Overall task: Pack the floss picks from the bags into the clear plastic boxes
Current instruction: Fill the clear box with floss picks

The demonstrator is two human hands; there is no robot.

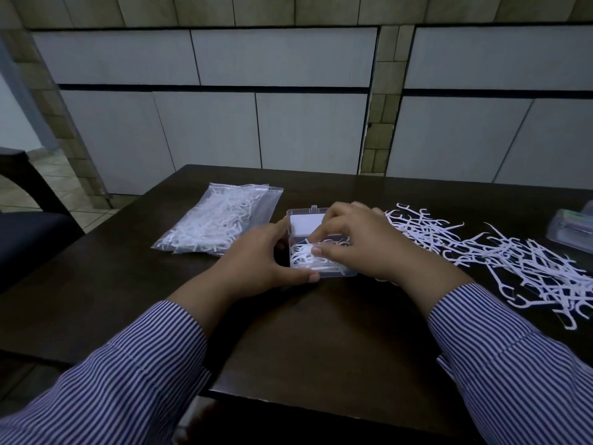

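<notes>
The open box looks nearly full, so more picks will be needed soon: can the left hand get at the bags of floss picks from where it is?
Probably yes. The bags lie just left of the left hand, with bare table between; it would first have to let go of the clear box.

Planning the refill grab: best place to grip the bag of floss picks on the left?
Pinch the bag at its far sealed edge, coming from above at the far right corner. It lies flat on the table, and that strip looks free of picks, so likely thin enough to pinch.
</notes>
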